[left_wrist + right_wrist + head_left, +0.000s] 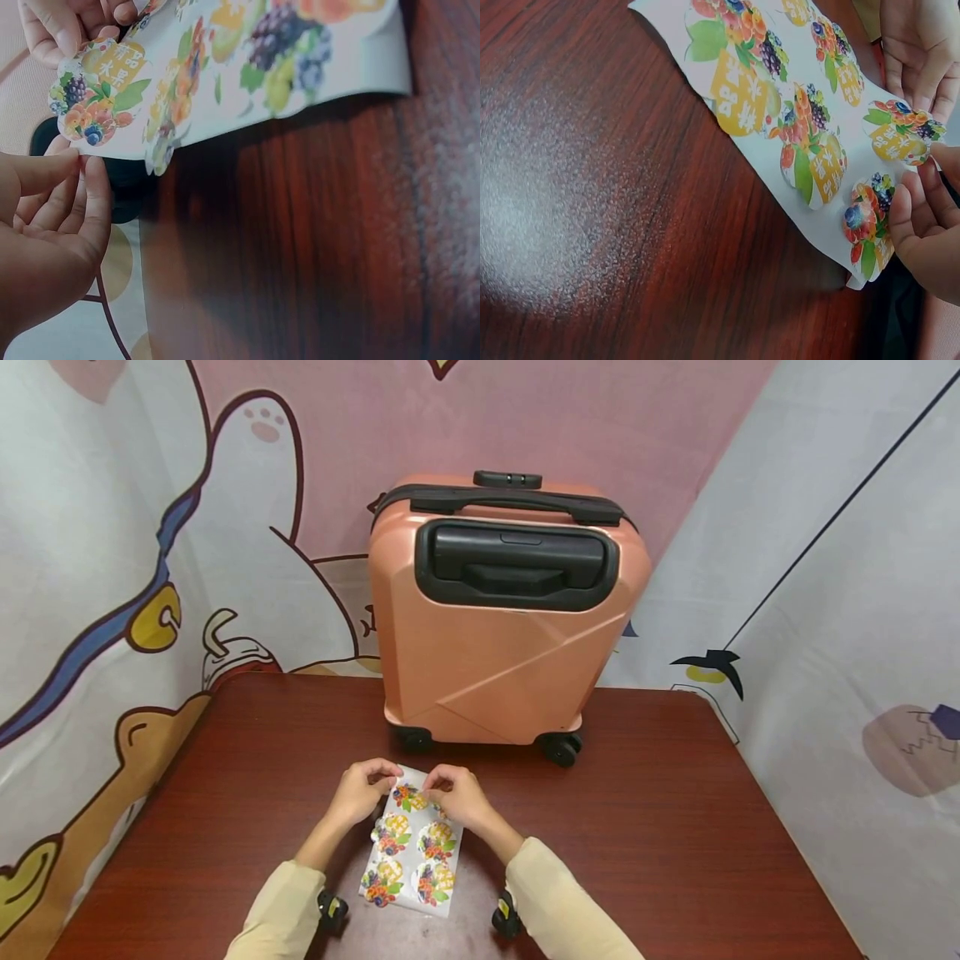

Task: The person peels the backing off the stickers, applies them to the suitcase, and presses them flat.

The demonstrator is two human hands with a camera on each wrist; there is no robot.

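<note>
A white sheet of stickers (411, 870) lies in front of me, printed with several round fruit labels in two columns. My left hand (358, 795) pinches the sheet's far left corner between thumb and finger. With its fingertips, my right hand (459, 797) pinches the edge of the top-left fruit sticker (900, 133), which appears partly raised from the backing. In the left wrist view, the sheet bends upward toward the hands. The other fruit stickers (821, 169) lie on the sheet, some with edges curling up.
An orange hard-shell suitcase (502, 668) with black handles and wheels stands upright just beyond my hands. Beneath is a dark red-brown wooden table (660, 827). A cartoon-printed cloth (825, 568) hangs behind and at both sides.
</note>
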